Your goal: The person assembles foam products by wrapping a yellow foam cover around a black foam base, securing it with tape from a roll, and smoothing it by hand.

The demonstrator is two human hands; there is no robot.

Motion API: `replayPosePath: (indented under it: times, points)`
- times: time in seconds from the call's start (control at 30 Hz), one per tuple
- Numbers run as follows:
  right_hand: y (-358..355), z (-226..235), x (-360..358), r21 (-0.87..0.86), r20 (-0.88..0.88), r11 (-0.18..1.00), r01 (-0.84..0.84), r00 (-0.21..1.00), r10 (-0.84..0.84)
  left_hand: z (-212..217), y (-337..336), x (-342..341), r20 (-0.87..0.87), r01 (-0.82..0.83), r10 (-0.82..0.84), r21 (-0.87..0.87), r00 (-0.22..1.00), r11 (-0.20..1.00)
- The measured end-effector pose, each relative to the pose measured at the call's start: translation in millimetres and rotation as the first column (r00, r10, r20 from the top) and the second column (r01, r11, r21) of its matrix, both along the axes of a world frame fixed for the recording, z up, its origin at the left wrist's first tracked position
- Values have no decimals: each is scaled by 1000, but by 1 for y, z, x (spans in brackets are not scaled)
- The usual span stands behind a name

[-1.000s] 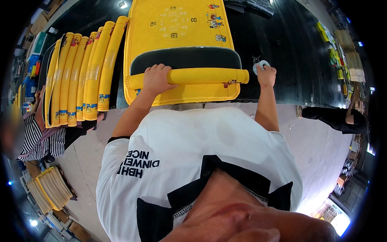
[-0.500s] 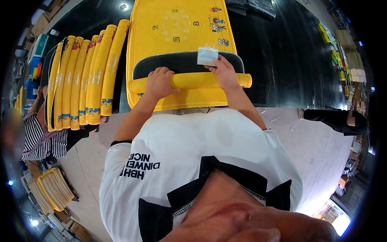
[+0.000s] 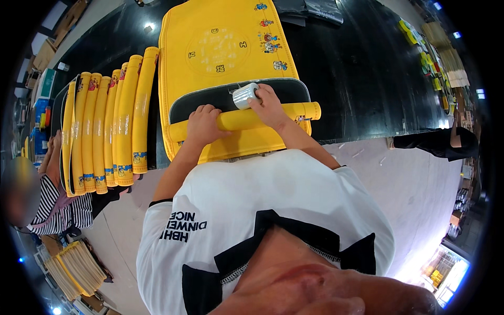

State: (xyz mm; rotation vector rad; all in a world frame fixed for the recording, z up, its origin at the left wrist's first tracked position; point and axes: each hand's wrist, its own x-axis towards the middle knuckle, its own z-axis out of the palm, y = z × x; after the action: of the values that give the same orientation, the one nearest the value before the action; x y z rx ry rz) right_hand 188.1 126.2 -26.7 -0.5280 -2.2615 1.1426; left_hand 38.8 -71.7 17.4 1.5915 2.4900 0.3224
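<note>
Shifted since half a second earlier: the right hand (image 3: 268, 107) with its small, shiny, pale silver cylindrical roll of tape (image 3: 244, 96), now farther left and nearer the left hand (image 3: 203, 125).

Right hand: fingers closed around the tape's right end; wrist across the yellow, tube-shaped mat roll (image 3: 244, 121).

Left hand: grasping the mat roll toward its left end, fingers over the far side, thumb on the near side. Position unchanged along the roll.

Tape: above the dark, flat, round-cornered panel (image 3: 184, 107), just beyond the far edge of the mat roll; whether it touches either cannot be told.

Mat roll: lying crosswise in front of the person, near the close edge of a large, flat, yellow printed mat (image 3: 226, 58) with small cartoon figures down its right side and a pale circular design.

Support: long, black, glossy table (image 3: 362, 79).

At left on the table: row of slim yellow rolled mats (image 3: 124, 126) in clear wrap, side by side.

Far end of the table: folded black plastic sheeting (image 3: 320, 10).

Floor, lower left: stack of cream sheets (image 3: 76, 268) with a yellow band among them.

Others present: person in black-and-white stripes (image 3: 55, 212), left; person in black clothing (image 3: 436, 144), right.
</note>
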Motion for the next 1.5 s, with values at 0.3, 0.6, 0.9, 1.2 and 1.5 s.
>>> replayPosePath:
  times: [0.3, 0.6, 0.9, 1.2, 1.5]
  points:
    - [-9, 22, 4, 54, 58, 998, -14, 998, 11, 4, -1, -1, 27, 4, -4, -6, 1000, 1000]
    - [-8, 20, 4, 26, 39, 999, -22, 999, 21, 3, 0, -1, 9, 6, -6, -5, 1000, 1000]
    - [-10, 20, 3, 22, 60, 1000, -15, 998, 14, 1, -1, -1, 9, 16, -17, 28, 1000, 999]
    - [-7, 22, 3, -4, 70, 999, -41, 997, 41, 4, 0, -1, 23, 11, -11, 7, 1000, 1000]
    - [-8, 28, 5, -38, 8, 996, -80, 997, 81, 0, 1, -2, 0, 29, -29, 47, 1000, 998]
